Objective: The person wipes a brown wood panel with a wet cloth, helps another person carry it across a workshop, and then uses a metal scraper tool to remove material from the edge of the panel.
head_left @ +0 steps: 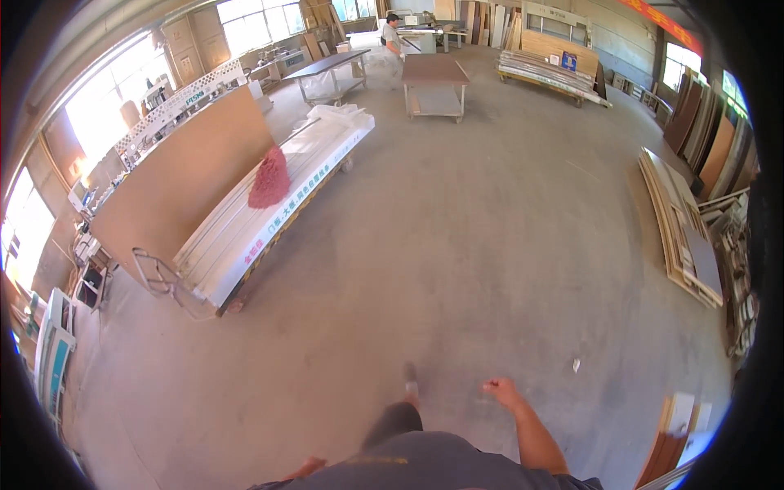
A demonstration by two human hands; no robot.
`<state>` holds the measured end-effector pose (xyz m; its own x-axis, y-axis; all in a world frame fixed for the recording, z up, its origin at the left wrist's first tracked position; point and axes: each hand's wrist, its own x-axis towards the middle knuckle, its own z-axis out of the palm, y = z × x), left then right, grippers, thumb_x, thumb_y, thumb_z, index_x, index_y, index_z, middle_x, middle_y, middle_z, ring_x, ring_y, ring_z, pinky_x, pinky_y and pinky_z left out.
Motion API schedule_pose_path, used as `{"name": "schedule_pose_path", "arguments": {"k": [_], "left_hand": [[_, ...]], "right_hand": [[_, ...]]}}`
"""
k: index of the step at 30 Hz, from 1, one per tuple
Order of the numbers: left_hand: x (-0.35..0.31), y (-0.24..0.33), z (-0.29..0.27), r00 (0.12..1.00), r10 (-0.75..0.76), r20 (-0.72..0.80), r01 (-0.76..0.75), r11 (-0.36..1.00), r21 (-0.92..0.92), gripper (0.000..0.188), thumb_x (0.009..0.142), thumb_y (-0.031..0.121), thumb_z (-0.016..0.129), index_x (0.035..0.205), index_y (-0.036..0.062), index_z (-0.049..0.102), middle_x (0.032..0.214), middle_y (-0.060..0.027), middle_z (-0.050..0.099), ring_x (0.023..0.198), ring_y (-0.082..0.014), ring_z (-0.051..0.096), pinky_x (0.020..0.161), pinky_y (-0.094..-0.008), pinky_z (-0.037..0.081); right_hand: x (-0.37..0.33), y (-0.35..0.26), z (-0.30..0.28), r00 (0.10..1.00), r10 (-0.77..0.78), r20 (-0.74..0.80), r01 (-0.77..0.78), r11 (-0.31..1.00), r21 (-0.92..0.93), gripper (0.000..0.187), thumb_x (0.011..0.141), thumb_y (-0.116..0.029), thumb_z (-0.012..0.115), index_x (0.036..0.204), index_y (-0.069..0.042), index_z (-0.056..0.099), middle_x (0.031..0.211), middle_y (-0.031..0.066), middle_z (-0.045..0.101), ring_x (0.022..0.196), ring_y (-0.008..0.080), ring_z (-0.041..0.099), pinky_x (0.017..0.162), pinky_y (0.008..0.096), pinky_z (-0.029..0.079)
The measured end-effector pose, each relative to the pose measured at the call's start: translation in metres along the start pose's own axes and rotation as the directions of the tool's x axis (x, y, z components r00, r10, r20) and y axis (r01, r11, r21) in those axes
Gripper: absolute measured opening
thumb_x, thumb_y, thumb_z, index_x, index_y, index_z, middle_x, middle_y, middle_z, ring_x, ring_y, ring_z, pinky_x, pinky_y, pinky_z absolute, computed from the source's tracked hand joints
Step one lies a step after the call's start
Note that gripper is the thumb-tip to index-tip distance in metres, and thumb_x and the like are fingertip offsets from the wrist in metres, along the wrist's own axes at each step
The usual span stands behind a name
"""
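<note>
My right hand hangs in front of my body over the grey floor, its fingers curled inward and nothing visible in them. It touches nothing. My left hand shows only in part at the lower edge, beside my dark shirt; its fingers are too small and hidden to read. One leg is stretched forward, and the foot is smeared by motion. Lying nearest the right hand is a small pale scrap on the floor.
At left stands a long trolley of white-wrapped strips with a red fluffy heap and an upright brown board. Ahead are two panel-topped tables and another person. Stacked boards lie at right.
</note>
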<state>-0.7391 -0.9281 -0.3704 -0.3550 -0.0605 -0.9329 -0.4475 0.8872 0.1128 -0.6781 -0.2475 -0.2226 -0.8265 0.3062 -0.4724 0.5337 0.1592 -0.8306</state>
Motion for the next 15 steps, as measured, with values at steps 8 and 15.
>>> {"name": "schedule_pose_path", "arguments": {"k": [8,15], "left_hand": [[0.124,0.391,-0.193,0.999,-0.043,0.026,0.045,0.993,-0.105,0.050,0.093,0.049,0.062,0.129,0.0154,0.068,0.121,-0.0154,0.071,0.108,-0.0335,0.067,0.093,-0.0458,0.053],[0.260,0.893,-0.448,0.697,0.530,-0.483,-0.597,0.802,0.019,0.042,0.097,0.037,0.060,0.127,0.0079,0.069,0.119,-0.0132,0.073,0.117,-0.0338,0.066,0.099,-0.0460,0.052]], "right_hand": [[0.261,0.013,-0.134,0.979,0.094,-0.180,-0.169,0.872,-0.459,0.033,0.091,-0.042,0.064,0.100,-0.012,0.077,0.093,0.0149,0.076,0.085,0.0268,0.073,0.081,0.0449,0.056],[0.422,-0.053,-0.202,0.812,0.583,-0.021,-0.491,0.664,-0.564,0.031,0.090,-0.037,0.066,0.106,-0.012,0.075,0.101,0.0147,0.074,0.095,0.0267,0.070,0.081,0.0466,0.055]]}}
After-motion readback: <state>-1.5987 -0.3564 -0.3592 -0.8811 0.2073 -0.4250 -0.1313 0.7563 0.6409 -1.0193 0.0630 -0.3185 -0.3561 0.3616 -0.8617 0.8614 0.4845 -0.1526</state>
